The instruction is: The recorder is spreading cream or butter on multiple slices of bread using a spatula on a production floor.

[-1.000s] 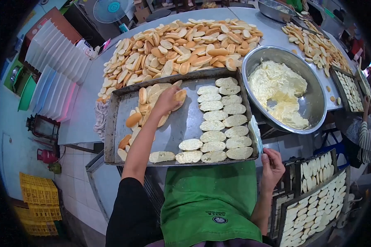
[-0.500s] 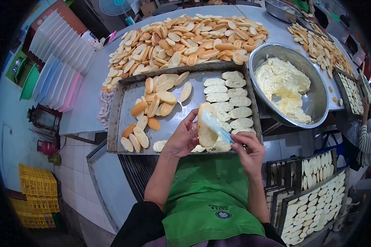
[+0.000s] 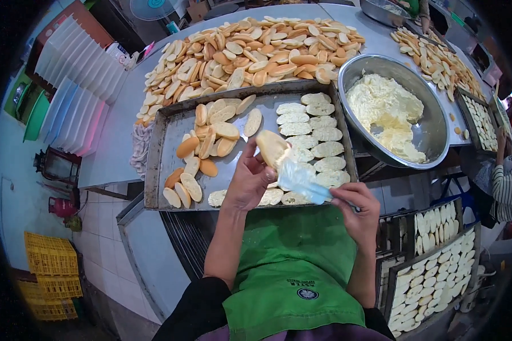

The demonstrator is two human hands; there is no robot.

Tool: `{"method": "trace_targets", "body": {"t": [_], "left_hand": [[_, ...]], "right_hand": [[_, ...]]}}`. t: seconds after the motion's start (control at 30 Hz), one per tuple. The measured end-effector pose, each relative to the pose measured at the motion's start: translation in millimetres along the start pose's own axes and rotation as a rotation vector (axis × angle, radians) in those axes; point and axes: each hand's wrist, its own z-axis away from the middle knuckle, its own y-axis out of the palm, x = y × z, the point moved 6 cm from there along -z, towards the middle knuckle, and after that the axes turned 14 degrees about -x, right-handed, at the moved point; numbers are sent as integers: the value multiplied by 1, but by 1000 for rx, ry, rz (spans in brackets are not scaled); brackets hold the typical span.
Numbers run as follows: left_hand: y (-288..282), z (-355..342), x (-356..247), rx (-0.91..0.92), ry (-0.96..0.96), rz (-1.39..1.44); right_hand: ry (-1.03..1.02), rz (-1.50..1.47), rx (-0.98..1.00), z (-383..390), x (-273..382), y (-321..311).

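My left hand point(image 3: 250, 182) is closed on a bread half point(image 3: 270, 146) held tilted above the metal baking tray point(image 3: 153, 159). My right hand point(image 3: 355, 207) grips a light blue spatula point(image 3: 313, 191), its pale blade against the bread's lower right part. Loose plain bread pieces point(image 3: 207, 143) lie in the tray's left part; cream-coated halves point(image 3: 327, 134) sit in rows on the right and along the near edge, partly hidden behind my hands. A steel bowl of pale cream point(image 3: 381, 105) stands to the right of the tray.
Behind lies a large bread pile point(image 3: 239, 51). Stacked white plastic trays point(image 3: 77, 62) stand at left, yellow crates point(image 3: 51, 256) below. Filled tray racks point(image 3: 432, 284) lean at lower right. A co-worker's striped sleeve point(image 3: 503, 190) shows at far right, more bread point(image 3: 438, 62) beyond the bowl.
My left hand left the tray's loose pieces with a bread half; my right hand lifted the spatula from the tray's edge to it. Since the middle frame, the spatula blade has moved outward and down.
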Motion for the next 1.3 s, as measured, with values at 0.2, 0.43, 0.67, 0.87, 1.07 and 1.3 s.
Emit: {"method": "trace_targets", "body": {"t": [0.2, 0.43, 0.67, 0.87, 1.07, 1.3], "left_hand": [[-7, -2, -6, -42, 32, 80], [-11, -8, 3, -138, -24, 51], [8, 6, 46, 6, -277, -120], [9, 18, 51, 92, -401, -133], [12, 17, 46, 111, -387, 14], [7, 19, 46, 110, -379, -50]], "right_hand": [[58, 64, -68, -2, -16, -16], [20, 59, -66, 1, -27, -15], [-75, 92, -203, -1, -19, -6], [-80, 221, -353, -10, -18, -10], [95, 3, -303, -6, -40, -27], [-162, 372, -330, -9, -23, -31]]}}
